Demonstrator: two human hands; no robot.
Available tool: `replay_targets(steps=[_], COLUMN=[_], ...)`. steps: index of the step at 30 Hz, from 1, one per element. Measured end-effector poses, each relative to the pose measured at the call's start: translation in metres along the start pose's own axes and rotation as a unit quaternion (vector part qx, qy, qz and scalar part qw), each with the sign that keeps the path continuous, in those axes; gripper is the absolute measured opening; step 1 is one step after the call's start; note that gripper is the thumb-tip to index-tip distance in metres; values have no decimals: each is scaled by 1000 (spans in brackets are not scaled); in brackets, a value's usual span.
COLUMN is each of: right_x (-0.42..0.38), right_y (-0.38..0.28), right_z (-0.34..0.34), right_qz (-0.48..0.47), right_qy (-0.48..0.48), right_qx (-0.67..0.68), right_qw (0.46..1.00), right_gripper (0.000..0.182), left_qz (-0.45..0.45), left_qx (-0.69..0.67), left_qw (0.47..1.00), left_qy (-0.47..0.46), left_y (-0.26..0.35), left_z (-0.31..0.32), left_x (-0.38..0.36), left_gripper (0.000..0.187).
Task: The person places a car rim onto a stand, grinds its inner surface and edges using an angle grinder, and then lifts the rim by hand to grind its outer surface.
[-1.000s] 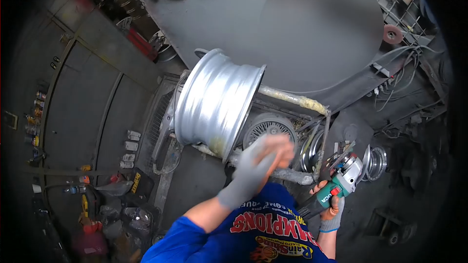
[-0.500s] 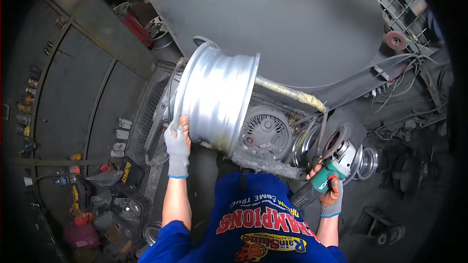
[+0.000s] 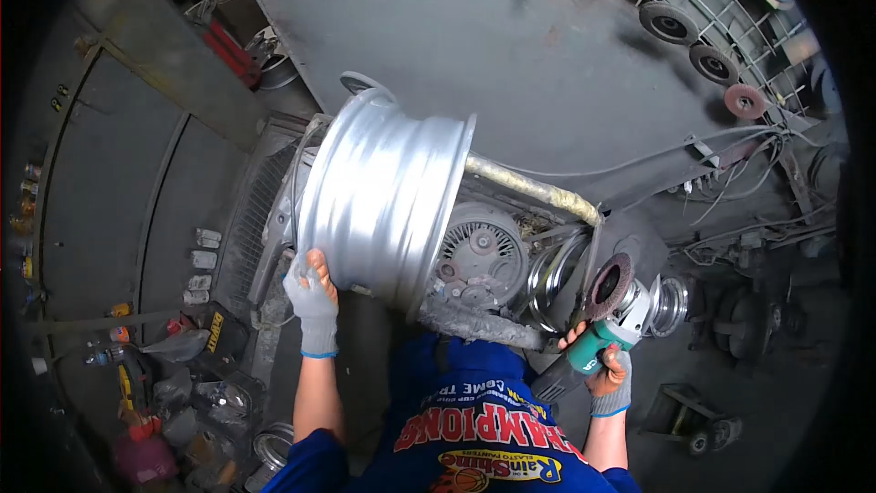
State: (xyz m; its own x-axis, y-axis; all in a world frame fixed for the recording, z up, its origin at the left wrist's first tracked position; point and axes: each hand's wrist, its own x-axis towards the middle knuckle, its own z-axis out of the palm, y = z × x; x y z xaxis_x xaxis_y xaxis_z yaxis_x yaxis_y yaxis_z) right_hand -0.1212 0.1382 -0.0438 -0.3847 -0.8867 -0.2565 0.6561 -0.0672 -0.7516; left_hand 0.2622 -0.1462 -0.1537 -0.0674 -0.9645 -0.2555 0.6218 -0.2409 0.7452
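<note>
A bare silver wheel rim (image 3: pixel 388 201) rests on its side across a padded bar of the dusty stand. My left hand (image 3: pixel 315 301), in a grey glove with bare fingertips, grips the rim's near-left edge, the fingers partly hidden behind it. In my right hand (image 3: pixel 607 374), gloved the same way, is a green angle grinder (image 3: pixel 593 347), held around its body. Its reddish-brown flap disc (image 3: pixel 610 287) faces up and to the left, apart from the wheel rim. Whether the disc is spinning cannot be made out.
A yellowish wrapped bar (image 3: pixel 538 188) reaches right from behind the rim. Below it sits a dusty round finned motor (image 3: pixel 481 251). More wheels (image 3: pixel 671 306) stand at right. Sanding discs (image 3: pixel 669 24) hang on the wire rack; cluttered tools lie lower left.
The view has shifted, bringing more rack discs into sight. The grinder's disc has turned its face more towards me. My left hand keeps its hold on the rim edge.
</note>
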Motion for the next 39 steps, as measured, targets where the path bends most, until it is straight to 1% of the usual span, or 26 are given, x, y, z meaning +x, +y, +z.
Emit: replay_targets(steps=[2,3,4,6,7,8,9,10,11,12,14,15,16,17,19,23,29,30,31,32,36,39], right_x=[0,3,5,11,12,13,13,14,16,17,15,16,20,27,26,27,33,33,34,37,34,36], right_y=[-2,-4,-3,2,0,2,6,8,9,6,1,2,1,1,-4,-4,-3,-1,1,2,4,6], right_z=[0,6,3,-5,0,-3,-14,-24,-35,-28,-14,-20,-20,-16,-3,-1,24,12,-10,-12,-11,-11], right_qz=[25,31,33,40,56,56,75,97,96,97,100,90,91,99,93,101,84,87,111,134,117,108], right_qy=[14,27,30,-6,15,21,42,62,15,19,64,46,46,16,23,61,42,42,36,29,24,0], right_qx=[2,-20,-24,-11,-28,-31,-40,-51,-34,-42,-105,-83,-89,-93,-142,-172,-178,-177,-151,-124,-123,-129], right_qw=[1000,999,999,999,998,998,995,992,995,994,987,991,991,991,985,978,979,979,982,983,985,986], right_gripper=[83,84,84,85,86,86,87,87,88,88,86,83,83,83,79,76,82,82,87,92,95,96], left_qz=[-26,-53,-63,-98,-28,41,108,102,195,192,134,121,112,103,90,74,58,55,55,53,46,39], left_qx=[0,-46,-103,-212,-75,65,201,195,388,389,334,322,315,310,307,309,321,322,324,325,331,339], left_qw=[1000,997,993,966,995,997,972,974,898,897,929,935,939,942,944,945,942,942,942,941,940,937], left_qy=[5,31,-18,-112,-56,-1,52,53,70,81,84,86,84,82,79,76,72,72,72,72,69,68], left_y=[-6,-31,-46,-77,-79,-81,-86,-96,-111,-118,-127,-128,-129,-128,-125,-120,-112,-111,-110,-109,-102,-91], left_z=[-17,-53,-80,-133,-124,-117,-114,-124,-145,-145,-146,-143,-140,-137,-134,-131,-131,-130,-130,-129,-126,-118], left_x=[2,7,11,18,12,6,3,0,-2,-9,-18,-20,-20,-20,-23,-27,-37,-38,-39,-40,-40,-35], left_gripper=[13,16,18,22,21,21,23,23,25,25,25,25,25,25,25,25,26,27,27,27,28,29])
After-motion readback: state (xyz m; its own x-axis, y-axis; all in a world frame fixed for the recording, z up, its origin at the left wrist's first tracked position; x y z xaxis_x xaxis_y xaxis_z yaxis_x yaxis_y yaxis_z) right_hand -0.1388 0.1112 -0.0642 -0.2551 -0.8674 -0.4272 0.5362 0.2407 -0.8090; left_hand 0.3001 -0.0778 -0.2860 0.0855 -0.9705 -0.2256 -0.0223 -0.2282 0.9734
